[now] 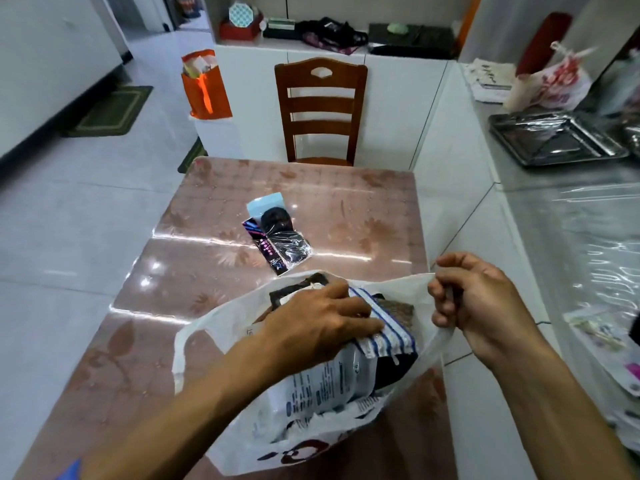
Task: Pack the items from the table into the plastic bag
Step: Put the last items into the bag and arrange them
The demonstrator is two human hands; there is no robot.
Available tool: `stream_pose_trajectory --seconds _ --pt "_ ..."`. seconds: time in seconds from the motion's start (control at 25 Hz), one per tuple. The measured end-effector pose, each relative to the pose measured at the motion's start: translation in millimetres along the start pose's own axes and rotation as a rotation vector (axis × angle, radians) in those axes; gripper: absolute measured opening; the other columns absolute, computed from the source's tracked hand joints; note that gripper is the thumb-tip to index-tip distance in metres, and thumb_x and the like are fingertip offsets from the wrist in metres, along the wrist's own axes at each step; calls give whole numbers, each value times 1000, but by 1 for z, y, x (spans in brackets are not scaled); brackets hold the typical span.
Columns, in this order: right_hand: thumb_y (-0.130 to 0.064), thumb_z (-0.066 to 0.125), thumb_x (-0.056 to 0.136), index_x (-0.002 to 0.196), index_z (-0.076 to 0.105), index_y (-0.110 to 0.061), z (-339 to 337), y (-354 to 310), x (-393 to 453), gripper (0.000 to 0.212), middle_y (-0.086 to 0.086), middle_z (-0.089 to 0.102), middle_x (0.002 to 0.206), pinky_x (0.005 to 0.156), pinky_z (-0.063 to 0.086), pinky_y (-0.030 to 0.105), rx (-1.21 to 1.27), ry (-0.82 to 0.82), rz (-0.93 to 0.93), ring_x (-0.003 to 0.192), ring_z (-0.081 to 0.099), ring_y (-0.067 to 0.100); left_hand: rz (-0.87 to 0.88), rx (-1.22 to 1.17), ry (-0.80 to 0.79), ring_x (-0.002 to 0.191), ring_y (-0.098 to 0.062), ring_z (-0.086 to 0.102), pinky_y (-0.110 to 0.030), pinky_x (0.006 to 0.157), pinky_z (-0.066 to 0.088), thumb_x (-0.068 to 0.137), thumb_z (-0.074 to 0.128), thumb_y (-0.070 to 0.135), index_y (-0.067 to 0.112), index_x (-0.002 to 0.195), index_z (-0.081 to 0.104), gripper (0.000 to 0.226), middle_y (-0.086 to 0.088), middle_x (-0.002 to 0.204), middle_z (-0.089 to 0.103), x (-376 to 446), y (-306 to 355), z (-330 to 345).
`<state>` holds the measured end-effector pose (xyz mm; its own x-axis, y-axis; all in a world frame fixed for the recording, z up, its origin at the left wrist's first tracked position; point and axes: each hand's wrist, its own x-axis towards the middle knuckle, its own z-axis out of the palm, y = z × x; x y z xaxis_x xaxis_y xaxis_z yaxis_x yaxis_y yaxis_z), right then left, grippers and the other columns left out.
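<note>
A white plastic bag (214, 327) lies open on the near part of the pink table (346, 209). Inside it are several packets, among them a blue-striped white pouch (388, 330) and a grey printed pack (325, 382). My left hand (311, 323) reaches into the bag and rests on the packets, fingers stretched over the striped pouch. At the bag's right side, my right hand (474, 299) pinches the rim and holds it up. Two items remain on the table beyond the bag: a clear packet with something black (280, 230) and a dark card with pink print (263, 247) under it.
A wooden chair (320, 112) stands at the table's far edge. An orange paper bag (204, 88) sits on a white stand to the left. On the right runs a counter with a metal tray (554, 140), a tied plastic bag (554, 84) and papers.
</note>
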<state>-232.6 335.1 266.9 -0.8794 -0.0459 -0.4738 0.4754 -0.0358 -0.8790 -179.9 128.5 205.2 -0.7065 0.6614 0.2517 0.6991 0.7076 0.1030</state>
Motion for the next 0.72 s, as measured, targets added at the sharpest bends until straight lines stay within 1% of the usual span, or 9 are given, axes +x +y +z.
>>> stream_pose_trajectory --seconds 0.12,0.2,0.24,0.32,0.4,0.48,0.56,0.64,0.72 --pt "7 41 90 95 52 -9 15 -3 -3 20 6 49 49 44 40 30 -163 -90 -34 36 37 17 -122 110 -181 97 -27 51 -37 61 55 87 50 12 14 125 55 38 -7 108 60 17 20 48" --pt "1 42 94 99 53 -9 17 -9 -8 16 8 56 52 48 47 36 -325 -159 -11 38 45 19 -191 12 -401 108 -32 47 -42 69 55 83 57 15 12 131 49 49 -10 119 54 33 27 52" --pt "-8 44 97 103 53 -12 17 -16 -9 11 9 62 58 51 50 36 -494 -168 -5 42 52 20 -193 -78 -417 109 -29 50 -41 72 54 81 60 21 14 128 53 48 -7 121 56 36 21 41" --pt "-37 48 97 108 52 -23 19 -33 -4 19 6 68 82 58 54 33 -1052 -92 -109 57 64 18 -182 -332 -309 100 -16 62 -30 75 54 83 61 34 23 118 63 37 2 115 67 32 -5 11" --pt "-55 47 93 118 52 -28 36 -54 10 37 -1 64 97 57 49 29 -1415 69 -335 69 62 17 -382 -554 -177 83 -3 66 -18 70 53 89 61 35 24 111 69 26 8 103 73 26 -45 -23" --pt "-55 49 92 122 53 -28 71 -69 35 40 -6 57 99 58 43 27 -1374 54 -494 76 57 16 -674 -625 39 75 -1 65 -16 65 51 90 63 27 19 104 73 18 8 91 73 19 -100 -33" --pt "-50 56 90 123 55 -27 113 -71 75 40 -7 58 102 71 52 34 -1309 -110 -561 85 58 17 -944 -632 186 72 -10 64 -28 67 53 88 66 18 15 99 73 14 0 86 73 -8 -163 -13" --pt "-44 62 87 126 53 -26 156 -58 123 43 -1 64 113 79 56 42 -1365 -256 -602 92 60 20 -1181 -519 -14 83 -20 66 -33 77 54 82 71 19 17 112 68 31 -8 102 72 -61 -221 37" --pt "-37 65 86 132 46 -27 194 -38 168 52 3 61 125 86 54 43 -1487 -369 -631 103 59 23 -1274 -343 -473 115 -27 58 -39 93 50 72 75 33 26 142 42 78 -10 136 55 -121 -250 98"
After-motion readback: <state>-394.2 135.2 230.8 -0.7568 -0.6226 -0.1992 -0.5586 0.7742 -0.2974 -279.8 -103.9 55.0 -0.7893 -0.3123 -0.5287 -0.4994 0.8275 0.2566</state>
